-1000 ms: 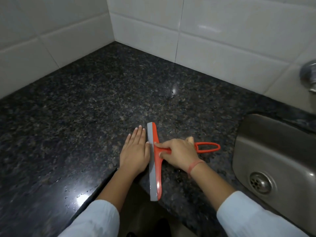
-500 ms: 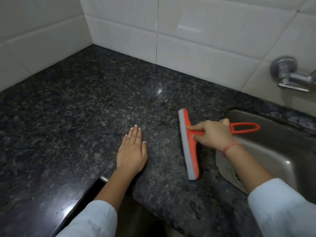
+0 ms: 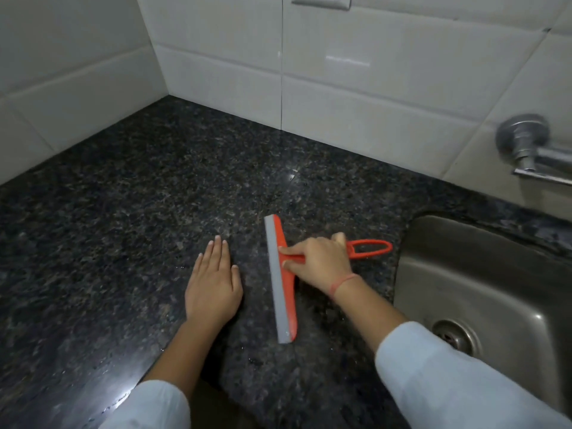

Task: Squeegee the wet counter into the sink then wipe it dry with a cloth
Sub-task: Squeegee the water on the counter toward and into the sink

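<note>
An orange squeegee (image 3: 283, 286) with a grey rubber blade lies flat against the dark speckled granite counter (image 3: 139, 196). My right hand (image 3: 318, 261) grips its handle just behind the blade, and the handle's loop points toward the steel sink (image 3: 483, 274) on the right. My left hand (image 3: 213, 286) rests palm down on the counter just left of the blade, fingers together, holding nothing. Small water drops glint near the counter's front edge. No cloth is in view.
White wall tiles (image 3: 356, 97) close off the counter at the back and left, meeting in a corner. A metal tap (image 3: 526, 150) sticks out of the wall above the sink. The sink drain (image 3: 455, 334) sits close to my right sleeve.
My right hand pulled the squeegee right to the sink's edge, then brought it back left to near my left hand. The left hand stayed flat on the counter.
</note>
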